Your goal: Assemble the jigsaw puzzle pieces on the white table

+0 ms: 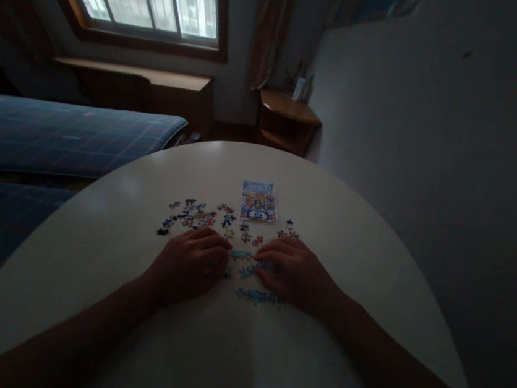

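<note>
A short joined strip of blue-green jigsaw puzzle pieces (241, 254) lies between my hands on the white round table. My left hand (197, 262) has its fingers bent together, with the fingertips at the strip's left end. At the right end, the curled fingers of my right hand (293, 273) touch it, and its thumb rests by another group of blue pieces (246, 271). Closer to me lies a longer blue joined section (256, 295), partly beneath the right hand. A small blue piece (227, 273) shows beside the left fingers. My palms hide whatever is under them.
Loose puzzle pieces (197, 216) are scattered beyond my left hand, and several more (287, 233) beyond the right. A colourful picture sheet (259, 201) lies past them on the table (331, 211). A bed (73, 135) stands left; a wall (422, 150) rises right.
</note>
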The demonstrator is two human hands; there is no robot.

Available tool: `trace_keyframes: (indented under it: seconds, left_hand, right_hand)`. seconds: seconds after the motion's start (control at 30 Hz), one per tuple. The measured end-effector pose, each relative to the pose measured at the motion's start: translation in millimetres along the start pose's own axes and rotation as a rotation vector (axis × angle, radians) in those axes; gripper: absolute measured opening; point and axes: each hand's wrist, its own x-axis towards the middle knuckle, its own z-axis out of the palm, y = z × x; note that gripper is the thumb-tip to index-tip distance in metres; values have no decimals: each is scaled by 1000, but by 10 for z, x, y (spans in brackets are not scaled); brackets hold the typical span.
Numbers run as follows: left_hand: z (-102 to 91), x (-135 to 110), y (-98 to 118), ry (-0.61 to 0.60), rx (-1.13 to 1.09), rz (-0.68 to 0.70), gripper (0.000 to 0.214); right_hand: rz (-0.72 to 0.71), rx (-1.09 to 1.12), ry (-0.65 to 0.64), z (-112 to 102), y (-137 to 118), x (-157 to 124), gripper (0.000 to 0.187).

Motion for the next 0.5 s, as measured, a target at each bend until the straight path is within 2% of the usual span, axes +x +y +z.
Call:
trace_keyframes:
  seconds: [0.13,0.23,0.5]
  left_hand:
    - [-12,10,30,-71,-5,74,20]
    - [-12,16,44,-104,15,79,21]
    - [-2,4,30,-102,19,62,18]
  right_hand:
    - [-25,-24,-20,2,0,-5,14]
    - [-33,-34,-36,-5,-1,-5,11]
    - [-7,-31,-65,-37,-28,1,15]
